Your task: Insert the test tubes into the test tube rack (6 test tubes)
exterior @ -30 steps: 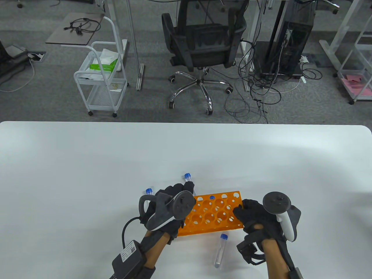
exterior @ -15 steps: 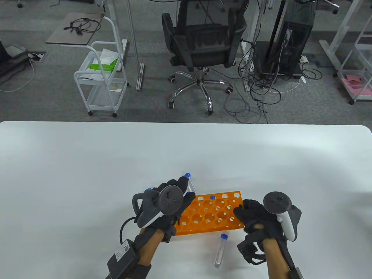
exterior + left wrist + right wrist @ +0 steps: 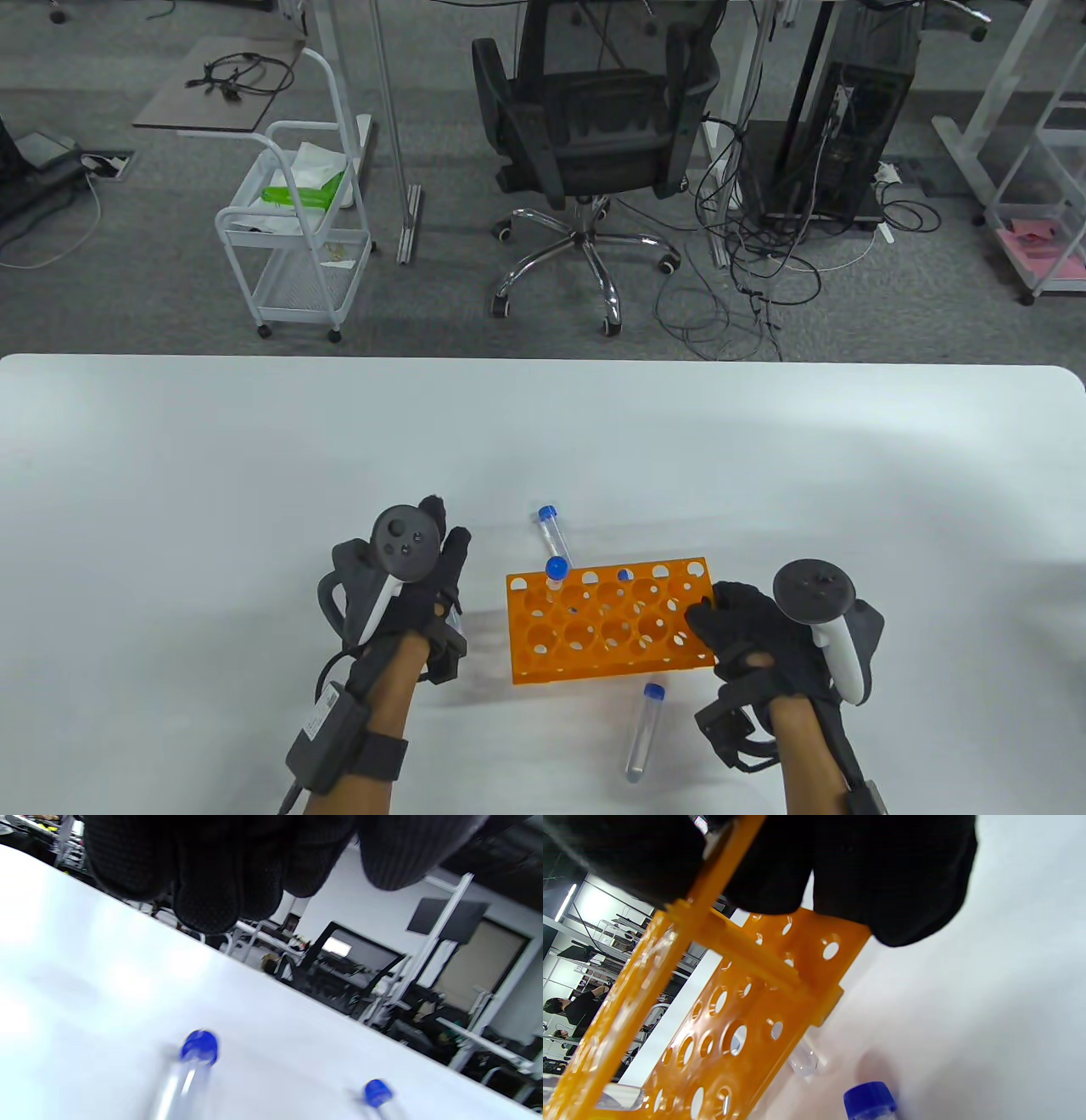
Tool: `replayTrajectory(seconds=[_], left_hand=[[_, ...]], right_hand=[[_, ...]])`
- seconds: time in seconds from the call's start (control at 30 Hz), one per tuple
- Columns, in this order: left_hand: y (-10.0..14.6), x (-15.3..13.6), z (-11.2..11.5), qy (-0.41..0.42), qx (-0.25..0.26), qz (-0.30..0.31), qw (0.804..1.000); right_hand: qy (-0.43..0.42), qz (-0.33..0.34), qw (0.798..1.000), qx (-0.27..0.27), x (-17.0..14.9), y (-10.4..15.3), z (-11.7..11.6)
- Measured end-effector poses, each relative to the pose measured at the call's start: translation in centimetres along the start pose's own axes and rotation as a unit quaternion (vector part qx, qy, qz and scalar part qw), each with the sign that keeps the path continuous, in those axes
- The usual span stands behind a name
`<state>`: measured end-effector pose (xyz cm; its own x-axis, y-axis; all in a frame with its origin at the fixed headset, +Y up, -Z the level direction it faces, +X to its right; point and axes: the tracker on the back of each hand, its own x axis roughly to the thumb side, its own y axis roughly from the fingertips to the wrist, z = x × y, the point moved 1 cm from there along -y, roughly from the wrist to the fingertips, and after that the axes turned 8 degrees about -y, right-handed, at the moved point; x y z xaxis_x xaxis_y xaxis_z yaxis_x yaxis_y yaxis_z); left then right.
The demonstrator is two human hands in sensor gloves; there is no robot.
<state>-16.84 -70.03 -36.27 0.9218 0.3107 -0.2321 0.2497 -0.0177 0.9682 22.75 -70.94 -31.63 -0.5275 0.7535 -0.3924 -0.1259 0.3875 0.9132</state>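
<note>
Leaving tube (image 3: 555, 579) standing in rack (image 3: 607, 624), left hand (image 3: 405, 586) withdrawn (grip unclear), right hand (image 3: 751, 632) gripping rack

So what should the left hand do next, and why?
Probably lower the left hand onto the loose tube lying on the table right under it. Its fingers hang above that tube with nothing in them, the right hand holds the orange rack steady, and only two tubes stand in it.
</note>
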Motion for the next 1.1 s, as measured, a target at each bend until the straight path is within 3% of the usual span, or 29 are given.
replayTrajectory(seconds=[0.2, 0.37, 0.53, 0.93, 1.1], left_hand=[[-1.9, -0.3, 2.9, -0.082, -0.036, -0.049, 0.995], [-3.4, -1.1, 4.5, -0.117, -0.098, -0.099, 0.983], [-4.1, -1.8, 5.3, -0.123, -0.098, -0.119, 0.980], [-4.1, -1.6, 6.5, -0.138, -0.108, -0.113, 0.978], [-3.9, -1.1, 6.7, -0.161, -0.090, -0.103, 0.977]], right_hand=[[0.002, 0.001, 1.000, -0.001, 0.0, 0.0, 0.1], [0.000, 0.000, 1.000, 0.000, 0.0, 0.0, 0.2], [-0.001, -0.002, 1.000, 0.001, -0.1, -0.1, 0.2], [0.003, -0.005, 1.000, -0.001, -0.2, -0.3, 0.3], [0.002, -0.007, 1.000, -0.001, -0.2, -0.3, 0.2]])
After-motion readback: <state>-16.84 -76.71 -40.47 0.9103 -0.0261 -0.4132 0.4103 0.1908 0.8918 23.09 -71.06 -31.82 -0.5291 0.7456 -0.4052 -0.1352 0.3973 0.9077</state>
